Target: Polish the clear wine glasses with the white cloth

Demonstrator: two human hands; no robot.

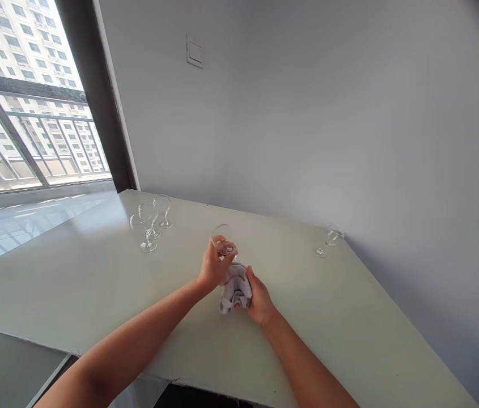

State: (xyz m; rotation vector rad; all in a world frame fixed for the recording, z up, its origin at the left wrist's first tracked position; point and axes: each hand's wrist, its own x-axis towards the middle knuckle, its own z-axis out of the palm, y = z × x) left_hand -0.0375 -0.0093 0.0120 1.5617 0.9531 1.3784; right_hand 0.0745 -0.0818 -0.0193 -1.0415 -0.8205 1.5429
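Note:
My left hand [215,265] is closed around the bowl of a clear wine glass [223,233], which tilts above the middle of the table. Its stem and foot are mostly hidden by the fingers and the cloth. In my right hand [260,297] is a bunched, pale greyish cloth [236,288], pinched between thumb and fingers. The cloth sits just below the glass, close to its base; whether the two touch I cannot tell.
Several clear stemmed glasses [148,241] stand upright in a group at the left back of the pale table [171,317]. Another glass [331,236] lies on its side at the right back, near the wall [350,141]. A window [18,102] is at the far left.

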